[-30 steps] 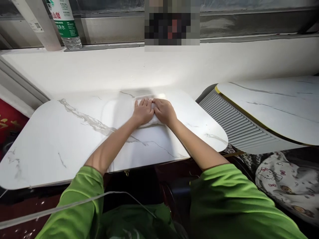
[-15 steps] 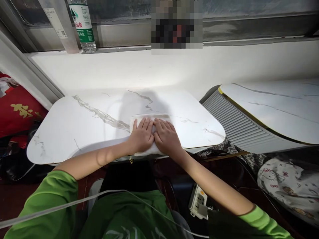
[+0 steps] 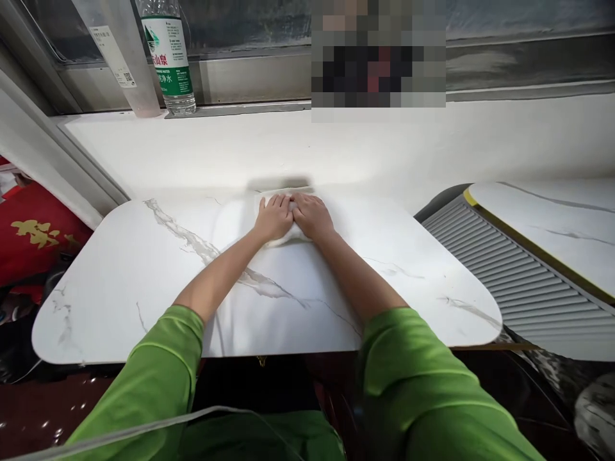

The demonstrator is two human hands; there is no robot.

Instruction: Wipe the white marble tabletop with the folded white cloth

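A folded white cloth (image 3: 291, 238) lies on the white marble-patterned table (image 3: 168, 282), close to its back edge by the wall. My left hand (image 3: 275, 216) rests flat on the left part of the cloth, fingers pointing away from me. Beside it, my right hand (image 3: 311, 216) presses on the right part, its fingers laid over the cloth and meeting the left hand's fingertips. Both arms are stretched forward over the tabletop. The hands cover most of the cloth.
On the window ledge stand a water bottle (image 3: 170, 61) and a frosted tall container (image 3: 120, 61). A second marble-topped piece with ribbed sides (image 3: 523, 275) is at the right. A red bag (image 3: 43, 224) sits at the left. A pale cable (image 3: 192, 416) crosses before me.
Both hands have pushed the cloth forward from the table's front edge to near the wall. My arms are straighter, and the view has shifted slightly.
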